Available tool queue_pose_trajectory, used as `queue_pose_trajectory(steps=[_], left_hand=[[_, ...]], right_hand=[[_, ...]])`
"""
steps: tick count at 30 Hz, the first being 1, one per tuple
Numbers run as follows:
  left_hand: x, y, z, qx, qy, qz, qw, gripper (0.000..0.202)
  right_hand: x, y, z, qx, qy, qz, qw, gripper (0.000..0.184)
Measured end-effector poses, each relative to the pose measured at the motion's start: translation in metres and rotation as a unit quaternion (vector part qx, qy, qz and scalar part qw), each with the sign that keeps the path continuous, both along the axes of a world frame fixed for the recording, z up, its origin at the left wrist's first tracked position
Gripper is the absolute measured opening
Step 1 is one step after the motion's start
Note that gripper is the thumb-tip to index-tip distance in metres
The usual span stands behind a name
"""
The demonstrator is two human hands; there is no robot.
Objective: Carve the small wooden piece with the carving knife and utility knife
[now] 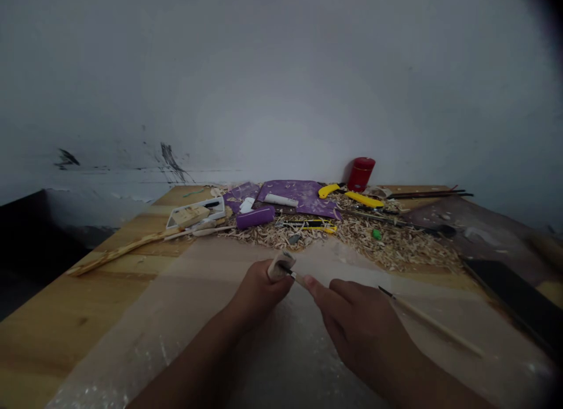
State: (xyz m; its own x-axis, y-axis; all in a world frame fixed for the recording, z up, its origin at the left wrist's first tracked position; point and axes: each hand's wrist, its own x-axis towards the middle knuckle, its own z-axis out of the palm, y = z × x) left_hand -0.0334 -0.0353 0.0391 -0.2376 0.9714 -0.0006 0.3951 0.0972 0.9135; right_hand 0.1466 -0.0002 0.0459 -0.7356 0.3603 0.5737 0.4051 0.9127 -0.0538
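Note:
My left hand [259, 291] is closed around a small pale wooden piece [280, 264], held just above the table. My right hand [352, 315] pinches a thin tool [294, 274] whose dark tip touches the wooden piece. Both hands hover over a translucent plastic sheet [197, 315] that covers the near part of the wooden table [53, 321]. A second slim brush-like stick [431, 322] lies on the sheet just right of my right hand.
A heap of wood shavings [373, 239] spreads behind the hands. Among it lie a yellow-black utility knife [310, 225], yellow tools [356, 196], a purple mat [303, 196], a purple box [255, 217], a red cylinder [361, 173] and a white tray [196, 212]. A long carved stick [123, 250] lies left. A dark slab [519, 303] sits right.

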Motion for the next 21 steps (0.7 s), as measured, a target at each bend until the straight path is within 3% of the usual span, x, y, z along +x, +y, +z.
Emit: queue_pose_trajectory(steps=[9,21], left_hand=[[0.002,-0.002,0.002,0.021,-0.008,0.039,0.999,0.017],[0.003,0.003,-0.008,0.010,-0.026,0.055,0.998,0.015]], right_hand=[[-0.008,-0.008,-0.005,0.018,0.030,-0.010,0.999,0.034],[-0.018,-0.012,-0.021,0.077,0.053,-0.046,0.995,0.033]])
